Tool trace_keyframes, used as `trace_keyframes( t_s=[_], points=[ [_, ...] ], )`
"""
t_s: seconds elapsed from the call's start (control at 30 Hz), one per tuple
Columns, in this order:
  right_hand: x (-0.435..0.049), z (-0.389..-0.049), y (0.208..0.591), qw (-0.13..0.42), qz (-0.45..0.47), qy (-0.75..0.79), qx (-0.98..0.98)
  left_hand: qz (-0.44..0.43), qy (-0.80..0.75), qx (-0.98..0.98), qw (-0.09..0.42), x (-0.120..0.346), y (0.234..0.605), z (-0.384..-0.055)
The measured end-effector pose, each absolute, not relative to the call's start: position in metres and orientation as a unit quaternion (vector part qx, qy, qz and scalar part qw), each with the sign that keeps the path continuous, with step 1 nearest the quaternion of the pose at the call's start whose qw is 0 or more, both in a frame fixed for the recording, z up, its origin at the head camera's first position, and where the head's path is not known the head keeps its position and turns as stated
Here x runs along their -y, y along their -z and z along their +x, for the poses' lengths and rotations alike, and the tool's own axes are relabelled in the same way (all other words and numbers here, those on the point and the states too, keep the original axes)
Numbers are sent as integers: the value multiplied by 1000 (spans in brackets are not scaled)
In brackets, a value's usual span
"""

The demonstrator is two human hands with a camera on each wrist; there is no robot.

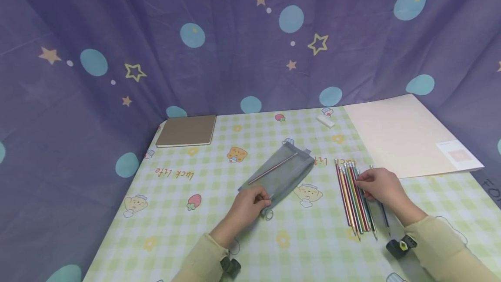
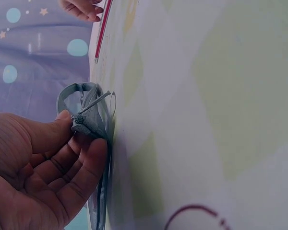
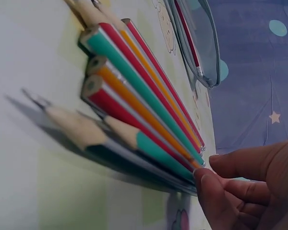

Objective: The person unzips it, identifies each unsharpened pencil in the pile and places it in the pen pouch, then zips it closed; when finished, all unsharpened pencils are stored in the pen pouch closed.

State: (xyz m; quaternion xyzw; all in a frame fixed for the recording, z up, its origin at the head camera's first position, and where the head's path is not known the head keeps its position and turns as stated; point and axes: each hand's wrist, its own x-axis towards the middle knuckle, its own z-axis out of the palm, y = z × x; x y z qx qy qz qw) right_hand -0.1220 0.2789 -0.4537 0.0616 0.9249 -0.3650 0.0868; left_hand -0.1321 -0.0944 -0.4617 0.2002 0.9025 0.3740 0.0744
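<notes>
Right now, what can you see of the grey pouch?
The grey pouch is see-through, mesh-like fabric with darker edges, a small tab at a far corner and a thin loop at the near end. It lies flattish, slantwise on the checked tablecloth. A reddish pencil shows through it, apparently inside. The left hand pinches its near end.

Tablecloth (image 1: 129, 256): "luck life", upside down | second such print: partly covered by pouch (image 1: 282, 182) and pencils (image 1: 354, 199) | label (image 1: 459, 156) on pale sheet (image 1: 395, 134): illegible
</notes>
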Motion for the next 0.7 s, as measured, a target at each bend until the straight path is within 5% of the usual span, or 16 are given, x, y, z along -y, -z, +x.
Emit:
trace_keyframes(
  t_s=[0.7],
  points=[
    [-267, -125, 441, 84, 29, 243, -966, 203, -374, -902, 71, 94, 461, -132]
  ],
)
